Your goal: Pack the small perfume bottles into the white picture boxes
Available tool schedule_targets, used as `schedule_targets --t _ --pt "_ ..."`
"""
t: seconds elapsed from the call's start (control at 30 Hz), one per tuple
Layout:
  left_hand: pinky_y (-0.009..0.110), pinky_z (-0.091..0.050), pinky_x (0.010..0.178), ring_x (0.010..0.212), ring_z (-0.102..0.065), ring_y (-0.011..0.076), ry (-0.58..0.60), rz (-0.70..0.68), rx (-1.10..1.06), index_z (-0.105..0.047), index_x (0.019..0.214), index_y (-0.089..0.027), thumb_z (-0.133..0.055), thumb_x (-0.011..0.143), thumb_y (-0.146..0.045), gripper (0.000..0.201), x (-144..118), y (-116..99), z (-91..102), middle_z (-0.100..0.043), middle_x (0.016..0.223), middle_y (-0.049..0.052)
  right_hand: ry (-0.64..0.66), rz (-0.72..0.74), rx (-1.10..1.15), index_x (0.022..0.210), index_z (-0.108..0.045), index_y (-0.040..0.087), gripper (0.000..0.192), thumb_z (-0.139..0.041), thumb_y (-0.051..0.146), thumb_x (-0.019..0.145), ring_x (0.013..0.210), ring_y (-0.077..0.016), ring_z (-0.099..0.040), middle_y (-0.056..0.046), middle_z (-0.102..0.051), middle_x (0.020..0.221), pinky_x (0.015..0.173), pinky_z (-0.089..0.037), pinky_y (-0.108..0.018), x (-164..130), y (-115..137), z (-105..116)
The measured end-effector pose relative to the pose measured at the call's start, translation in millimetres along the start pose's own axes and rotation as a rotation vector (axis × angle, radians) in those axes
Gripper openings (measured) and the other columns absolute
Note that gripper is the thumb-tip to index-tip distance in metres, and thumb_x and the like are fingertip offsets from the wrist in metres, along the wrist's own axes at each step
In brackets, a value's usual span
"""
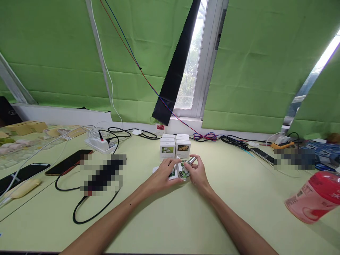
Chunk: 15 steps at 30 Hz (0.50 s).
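Two patches of the frame are pixelated out, one at centre left over something dark on the table (pixel 170 219), another at the right edge by the window sill, so what lies there cannot be made out. The pink bottle (pixel 315 198) at lower right is blurred and lies tilted, its label unreadable. Both forearms are cut off by the bottom edge.

At the centre of the frame the hands meet, close together. The left hand (pixel 163 173) lies with fingers curled over a small white box (pixel 173 173) with a green picture on it, pressing it to the table; the fingers cover most of it, so its flap cannot be told. The right hand (pixel 198 172) pinches a small silver cylinder (pixel 191 160) between thumb and forefinger, held just above the box's open end. Something green and white sits between the two hands, too small to name.

Just behind the hands, toward the window, stands a cluster of white boxes (pixel 175 146), upright, touching one another, with flower pictures on their fronts. At left a white power strip (pixel 99 143) trails black cables, and two dark phones (pixel 67 162) lie flat near the left edge.
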State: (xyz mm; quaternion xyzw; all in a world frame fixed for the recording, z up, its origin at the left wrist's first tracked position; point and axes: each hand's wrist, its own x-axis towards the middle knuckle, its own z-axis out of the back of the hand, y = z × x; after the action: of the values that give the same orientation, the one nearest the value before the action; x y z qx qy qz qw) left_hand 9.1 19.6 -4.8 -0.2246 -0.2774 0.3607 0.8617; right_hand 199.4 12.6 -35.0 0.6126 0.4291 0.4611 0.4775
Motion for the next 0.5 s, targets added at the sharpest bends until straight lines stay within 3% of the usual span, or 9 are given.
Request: schedule_targets --t 0.23,0.5 --pt "0.046 -0.049 0.104 0.13 -0.05 0.0321 -0.039 -0.013 0.001 -0.05 0.139 -0.032 -0.073 0.085 -0.044 0.06 -0.1 -0.1 -4.6 -0.055 0.137 0.008 0.046 -0.044 0.03 0.115 -0.045 0.025 0.058 -0.074 0.052 0.073 0.032 -0.0067 -0.037 0.009 -0.063 0.058 0.033 -0.028 -0.017 -3.6 5.1 -2.4" --pt "0.044 -0.05 0.102 0.132 -0.048 0.0323 -0.073 0.028 -0.012 -0.05 0.139 -0.031 -0.075 0.083 -0.042 0.062 -0.2 -4.5 -7.8 -0.056 0.136 0.008 0.058 -0.053 0.056 0.112 -0.044 0.025 0.06 -0.076 0.053 0.07 0.031 -0.0073 -0.041 0.01 -0.061 0.057 0.031 -0.025 -0.015 -4.4 5.4 -4.7"
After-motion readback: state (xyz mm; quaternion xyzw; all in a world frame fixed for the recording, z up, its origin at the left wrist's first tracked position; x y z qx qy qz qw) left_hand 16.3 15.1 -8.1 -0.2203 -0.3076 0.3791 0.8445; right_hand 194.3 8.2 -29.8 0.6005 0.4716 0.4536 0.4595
